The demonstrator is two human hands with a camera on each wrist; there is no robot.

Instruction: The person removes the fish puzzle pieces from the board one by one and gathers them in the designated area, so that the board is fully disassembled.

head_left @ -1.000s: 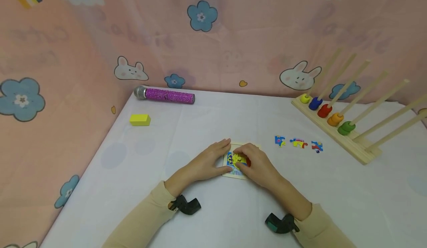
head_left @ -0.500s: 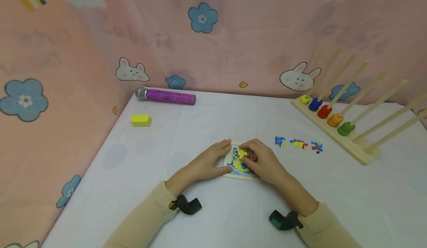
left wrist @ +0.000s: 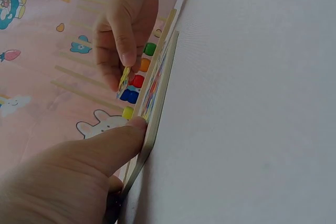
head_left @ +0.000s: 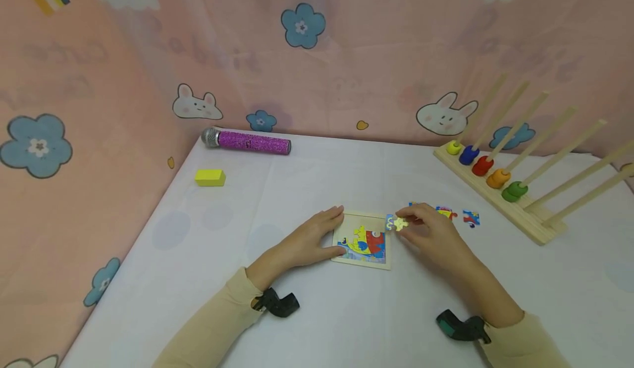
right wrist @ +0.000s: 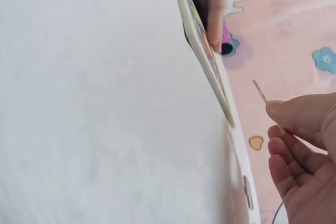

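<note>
A small square wooden jigsaw puzzle board (head_left: 356,218) lies on the white table, with joined pieces of a bright picture in its lower part and bare wood along the top. My left hand (head_left: 307,240) rests at its left side, fingers extended, the thumb over the lower left edge. Just off the board's upper right side, my right hand (head_left: 436,241) pinches a blue and yellow jigsaw puzzle piece (head_left: 398,223) between thumb and fingers. The right wrist view shows this piece edge-on, raised above the table. Two loose pieces (head_left: 471,218) show beyond the right hand; another is mostly hidden by it.
A wooden bead rack (head_left: 532,211) with upright pegs and coloured beads stands at the right. Toward the back left lie a purple glittery microphone (head_left: 255,142) and a yellow block (head_left: 210,178). A pink patterned cloth (head_left: 337,71) hangs behind the table.
My right hand has lifted the blue and yellow jigsaw puzzle piece out of the board and carried it right, past the board's edge. My left hand has stayed in place.
</note>
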